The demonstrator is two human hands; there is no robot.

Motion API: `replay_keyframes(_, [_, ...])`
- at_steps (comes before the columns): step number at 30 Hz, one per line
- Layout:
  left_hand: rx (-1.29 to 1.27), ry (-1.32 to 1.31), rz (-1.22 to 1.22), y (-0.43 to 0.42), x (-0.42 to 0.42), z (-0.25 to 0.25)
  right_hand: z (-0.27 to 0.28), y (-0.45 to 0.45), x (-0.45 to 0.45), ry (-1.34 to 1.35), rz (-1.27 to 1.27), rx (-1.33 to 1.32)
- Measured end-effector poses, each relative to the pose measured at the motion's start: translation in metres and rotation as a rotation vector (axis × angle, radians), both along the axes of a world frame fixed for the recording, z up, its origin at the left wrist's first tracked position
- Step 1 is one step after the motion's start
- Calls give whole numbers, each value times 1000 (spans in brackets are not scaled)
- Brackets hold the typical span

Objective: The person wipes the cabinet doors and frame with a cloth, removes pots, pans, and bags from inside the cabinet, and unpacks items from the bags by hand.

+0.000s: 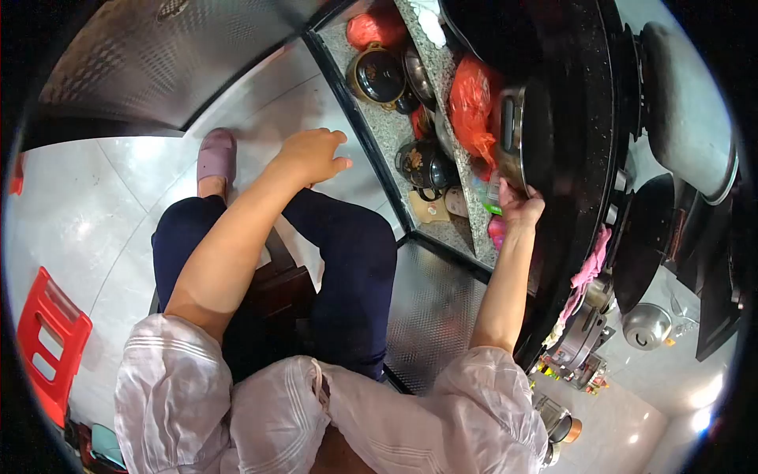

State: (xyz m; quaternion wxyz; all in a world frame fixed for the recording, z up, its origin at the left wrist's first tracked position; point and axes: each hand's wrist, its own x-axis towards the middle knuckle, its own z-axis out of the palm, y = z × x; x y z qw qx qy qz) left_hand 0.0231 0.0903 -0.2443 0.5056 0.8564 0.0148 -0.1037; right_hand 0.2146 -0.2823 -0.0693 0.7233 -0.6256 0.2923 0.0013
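Observation:
My right hand (521,207) is closed on the near edge of a steel pot (514,154) with a loop handle, at the upper shelf of an open cabinet. The pot's far side is lost in shadow. Beside it on that shelf lies a red plastic bag (474,110). My left hand (314,158) hangs in the air over my knee, in front of the cabinet, fingers loosely bent and apart, with nothing in it. Nearest to it on the lower shelf are a black lidded pot (377,77) and a dark flower-patterned pot (426,166).
Patterned cabinet doors (430,316) stand swung out on both sides. The black countertop (588,150) overhangs the shelves, with a pink cloth (588,265) at its edge. A red plastic stool (51,347) is on the tiled floor at left. Another red bag (375,30) sits on the lower shelf.

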Motion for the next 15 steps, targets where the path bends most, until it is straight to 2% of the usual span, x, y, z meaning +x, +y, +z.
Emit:
replay_keyframes(2, [19,-101,29,-3,-2,-3,2,-7,-11,41,62,8])
replay_keyframes(5, [2,34,-67,1,1,10,-2,-14,-20,94,125,-21])
replay_keyframes(8, [-123,243,-93,6,4,34,-9,-20,-25,4,132,16])
replay_keyframes(11, [-162,294,-99,6,4,44,-10,-26,-31,-11,220,23])
replay_keyframes(15, [-187,142,-48,-5,6,48,-6,-28,-43,-6,244,-51])
